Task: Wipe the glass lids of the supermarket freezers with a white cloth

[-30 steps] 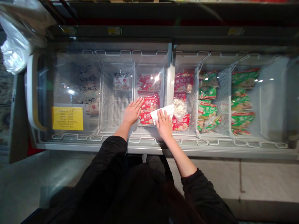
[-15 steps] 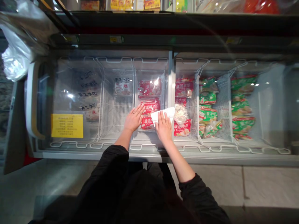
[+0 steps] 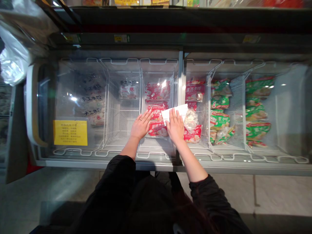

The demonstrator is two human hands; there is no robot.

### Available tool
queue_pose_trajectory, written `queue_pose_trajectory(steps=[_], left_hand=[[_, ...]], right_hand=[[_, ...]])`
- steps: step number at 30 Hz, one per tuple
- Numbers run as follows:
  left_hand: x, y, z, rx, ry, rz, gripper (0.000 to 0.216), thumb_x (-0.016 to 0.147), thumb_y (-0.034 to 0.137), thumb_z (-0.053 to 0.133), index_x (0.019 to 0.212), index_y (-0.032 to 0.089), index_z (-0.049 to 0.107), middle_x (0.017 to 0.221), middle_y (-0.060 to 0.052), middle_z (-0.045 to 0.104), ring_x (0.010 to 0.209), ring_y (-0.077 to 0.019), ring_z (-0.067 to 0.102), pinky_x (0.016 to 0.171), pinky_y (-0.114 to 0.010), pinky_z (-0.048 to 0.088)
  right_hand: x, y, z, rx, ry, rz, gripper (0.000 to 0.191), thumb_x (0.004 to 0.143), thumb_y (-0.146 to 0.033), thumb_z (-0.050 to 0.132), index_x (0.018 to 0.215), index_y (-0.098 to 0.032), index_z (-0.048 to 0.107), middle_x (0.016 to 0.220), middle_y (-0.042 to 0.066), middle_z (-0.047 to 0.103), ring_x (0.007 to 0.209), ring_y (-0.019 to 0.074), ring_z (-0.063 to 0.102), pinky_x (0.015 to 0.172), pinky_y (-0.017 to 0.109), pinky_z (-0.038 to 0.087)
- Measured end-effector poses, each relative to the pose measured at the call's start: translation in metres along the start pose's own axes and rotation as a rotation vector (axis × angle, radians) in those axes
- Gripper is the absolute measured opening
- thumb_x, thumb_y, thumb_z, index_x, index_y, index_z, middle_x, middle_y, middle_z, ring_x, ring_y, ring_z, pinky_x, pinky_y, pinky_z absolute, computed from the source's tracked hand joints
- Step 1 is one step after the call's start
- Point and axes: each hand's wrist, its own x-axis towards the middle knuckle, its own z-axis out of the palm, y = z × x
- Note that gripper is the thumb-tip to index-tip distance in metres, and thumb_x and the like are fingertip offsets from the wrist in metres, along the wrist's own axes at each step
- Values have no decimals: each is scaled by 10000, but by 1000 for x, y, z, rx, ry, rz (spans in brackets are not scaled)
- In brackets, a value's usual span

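My left hand point(image 3: 141, 125) lies flat on the freezer's clear sliding lid point(image 3: 122, 130), fingers stretched up and to the right, with nothing in it. Under my right hand point(image 3: 175, 126), whose fingers are also straight and flat, a white wipe point(image 3: 168, 114) is pressed against the lid; I cannot tell whether it is paper or cloth. The wipe reaches across the lid close to the grey middle frame point(image 3: 181, 81). Below the lid, red dumpling packets point(image 3: 158, 129) show between my hands. A clear bag of pale pieces point(image 3: 190, 119) is just right of the wipe.
White wire baskets point(image 3: 139, 94) divide the freezer. Green packets point(image 3: 257, 112) fill baskets on the right. A yellow notice point(image 3: 70, 132) is at the lid's left, beside a curved white handle point(image 3: 31, 104). Plastic bags point(image 3: 14, 61) hang at the upper left. A shelf edge point(image 3: 156, 7) runs above.
My right hand has slid the white wipe a little to the right and up across the lid. My left hand stays nearly in place. The view has shifted slightly.
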Motion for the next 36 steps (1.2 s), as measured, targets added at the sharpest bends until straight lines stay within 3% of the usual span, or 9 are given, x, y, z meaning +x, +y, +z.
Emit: queue_pose_trajectory(steps=[4, 8, 11, 15, 19, 23, 26, 31, 36], left_hand=[[0, 0, 1, -4, 6, 0, 566, 1107, 200, 378, 1669, 166, 433, 1732, -58, 400, 1631, -209, 354, 1343, -436, 315], [0, 2, -1, -19, -7, -13, 555, 1114, 208, 379, 1665, 168, 434, 1730, -47, 401, 1628, -212, 361, 1342, -449, 328], [0, 4, -5, -42, -26, -21, 591, 1102, 188, 402, 1693, 193, 382, 1736, -42, 381, 1622, -226, 374, 1343, -483, 343], [0, 5, -9, -69, -37, -33, 691, 1092, 182, 413, 1742, 339, 238, 1740, 22, 340, 1625, -203, 358, 1346, -480, 367], [0, 4, -9, -75, -41, -29, 673, 1098, 192, 386, 1746, 305, 243, 1741, 15, 339, 1626, -206, 346, 1356, -480, 364], [0, 4, -9, -81, -52, -38, 662, 1103, 197, 358, 1747, 298, 241, 1749, 26, 307, 1628, -202, 342, 1367, -473, 349], [0, 5, -10, -99, -59, -44, 661, 1115, 220, 320, 1756, 322, 195, 1751, 46, 281, 1632, -196, 327, 1375, -461, 335], [-1, 4, -13, -117, -64, -49, 700, 1116, 242, 307, 1763, 372, 75, 1755, 80, 256, 1632, -196, 309, 1386, -457, 317], [0, 5, -17, -110, -75, -44, 653, 1122, 281, 308, 1759, 341, 176, 1750, 67, 259, 1641, -195, 293, 1372, -459, 346]], right_hand=[[-6, -9, 8, -17, -19, -95, 626, 1132, -363, 347, 1712, -129, 352, 1791, 82, 301, 1674, 277, 240, 1366, 464, 232], [48, 2, -3, -17, -7, -217, 626, 1131, -371, 341, 1716, -148, 347, 1783, 67, 327, 1673, 256, 253, 1367, 464, 224], [78, 10, -11, 3, 52, -124, 641, 1115, -352, 359, 1731, -180, 317, 1786, 71, 318, 1668, 279, 273, 1356, 516, 252], [59, -1, -5, 22, 92, 1, 663, 1106, -340, 382, 1743, -186, 285, 1792, 80, 298, 1668, 312, 269, 1351, 549, 268], [39, -19, 3, 9, 25, -40, 634, 1114, -334, 395, 1732, -210, 323, 1780, 60, 329, 1674, 301, 252, 1353, 530, 270], [76, -13, -9, -15, -6, -189, 592, 1145, -340, 366, 1718, -191, 353, 1781, 47, 330, 1674, 257, 251, 1369, 464, 225], [103, -2, -20, -21, 24, -181, 607, 1158, -347, 322, 1717, -110, 326, 1790, 85, 297, 1675, 277, 245, 1365, 466, 226], [71, -5, -9, -14, 72, -59, 643, 1122, -344, 367, 1713, -93, 335, 1782, 127, 301, 1663, 330, 276, 1347, 551, 294], [59, -2, 0, -21, 52, -201, 631, 1103, -358, 400, 1710, -188, 371, 1762, 70, 365, 1659, 304, 296, 1342, 556, 305]])
